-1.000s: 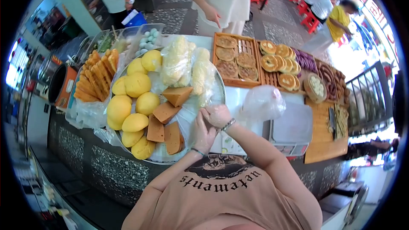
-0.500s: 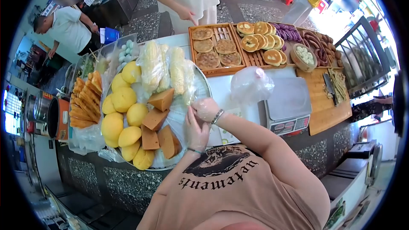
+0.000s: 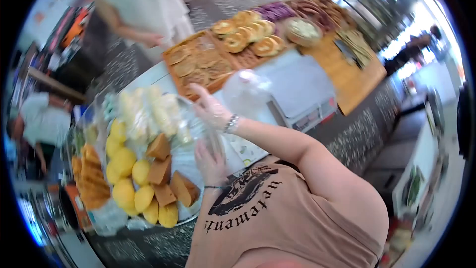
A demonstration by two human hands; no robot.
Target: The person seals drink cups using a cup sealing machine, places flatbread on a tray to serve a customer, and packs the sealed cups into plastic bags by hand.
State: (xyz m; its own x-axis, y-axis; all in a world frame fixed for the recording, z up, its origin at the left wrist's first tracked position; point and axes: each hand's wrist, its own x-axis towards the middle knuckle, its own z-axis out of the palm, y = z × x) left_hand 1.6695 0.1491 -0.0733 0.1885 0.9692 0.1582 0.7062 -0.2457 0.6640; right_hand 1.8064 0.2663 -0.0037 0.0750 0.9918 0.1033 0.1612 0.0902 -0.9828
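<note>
Reaching far with the right hand (image 3: 213, 111), fingers loosely parted, close to the near edge of the wooden tray (image 3: 218, 85). Keeping the left hand (image 3: 210, 165) nearer, at the round tray's (image 3: 180, 167) right side, fingers partly open. Too blurred to tell whether gripping thin plastic. Facing wrapped corn (image 3: 165, 115) farther left, with brown wedges (image 3: 160, 171) nearer and a plastic bag (image 3: 244, 92) to the right.

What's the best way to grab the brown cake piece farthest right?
I'd bring the hand to the cake piece from its right, away from the other brown pieces crowding its left. Gently grip its thick middle across the sides: it's a chunky wedge.
</note>
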